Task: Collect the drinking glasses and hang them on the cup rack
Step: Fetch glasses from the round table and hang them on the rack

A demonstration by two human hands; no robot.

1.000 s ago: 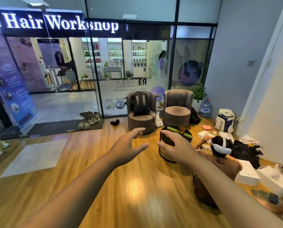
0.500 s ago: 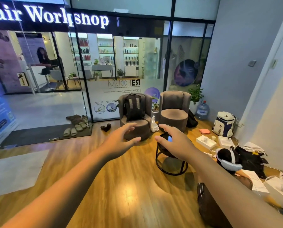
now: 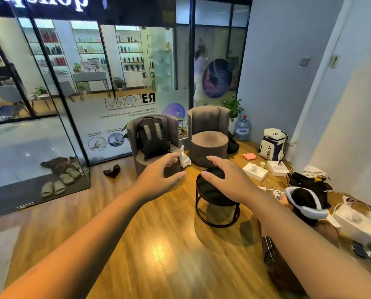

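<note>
No drinking glass and no cup rack show clearly in this view. My left hand point(image 3: 158, 178) is stretched out in front of me at mid-height, fingers spread and loosely bent, holding nothing. My right hand point(image 3: 225, 180) reaches forward beside it, palm down with relaxed fingers, also empty. It hangs in the line of sight over a small round black side table point(image 3: 210, 190) with a ring-shaped metal base, which stands on the wooden floor some way ahead.
Two brown round armchairs point(image 3: 209, 137) stand behind the side table, the left one holding a black backpack point(image 3: 152, 137). A seated person with a white headset point(image 3: 305, 203) is at the right among boxes, cables and bags. Glass walls close the left and far side.
The view has swung left-to-right and tilted down, and the side table now looks nearer. Both hands have stayed stretched out and empty, drifting slightly right in the frame.
</note>
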